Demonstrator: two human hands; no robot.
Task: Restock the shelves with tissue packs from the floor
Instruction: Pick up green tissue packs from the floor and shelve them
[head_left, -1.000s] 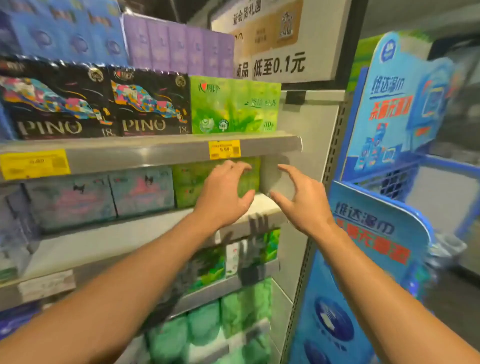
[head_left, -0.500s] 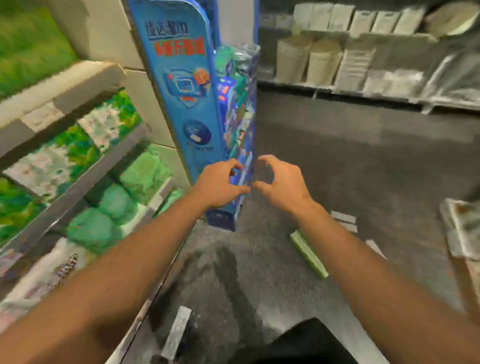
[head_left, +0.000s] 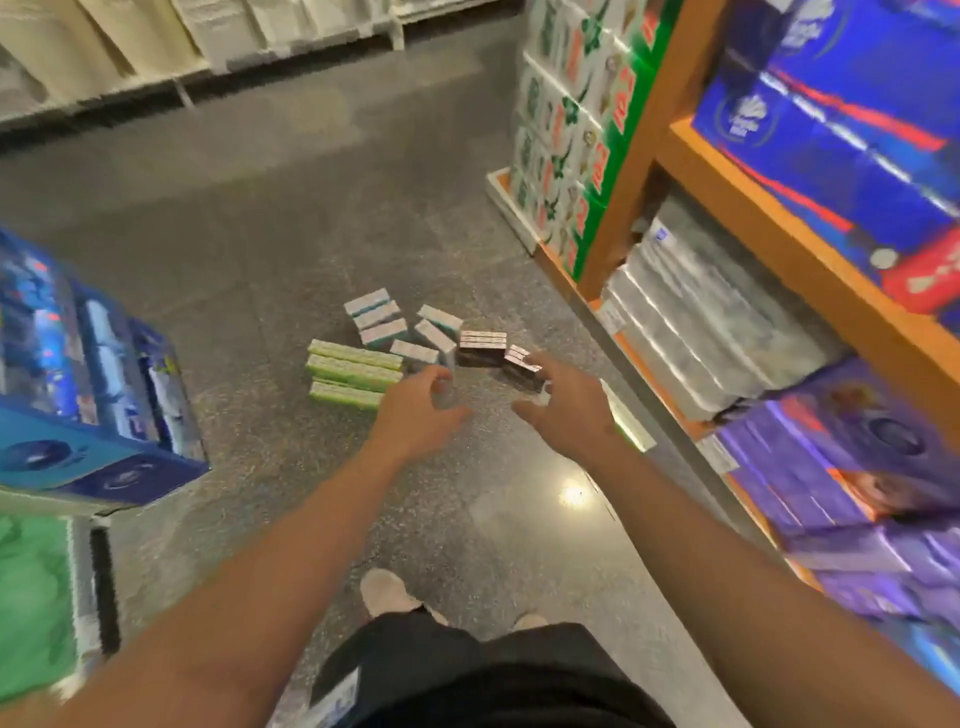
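Tissue packs lie in a cluster on the grey floor ahead of me: three green packs (head_left: 353, 370) on the left, several white-and-teal packs (head_left: 395, 327) in the middle, dark packs (head_left: 483, 347) on the right. My left hand (head_left: 415, 415) hangs above the floor just short of the green packs, fingers apart, holding nothing. My right hand (head_left: 563, 402) is beside it, also with fingers spread and nothing held, its fingertips overlapping a dark pack (head_left: 522, 364) in the picture. Both arms stretch forward.
An orange shelf unit (head_left: 779, 244) on the right holds blue, grey and purple packs. A blue display stand (head_left: 88, 395) stands on the left, with green packs (head_left: 31, 597) below it. My shoes (head_left: 387, 592) and dark trousers show at the bottom. Pale shelves run along the far wall.
My view has swung from the left shelf round and down to the floor. Both hands left the shelf's green pack and now hang with nothing in them above the packs on the floor.
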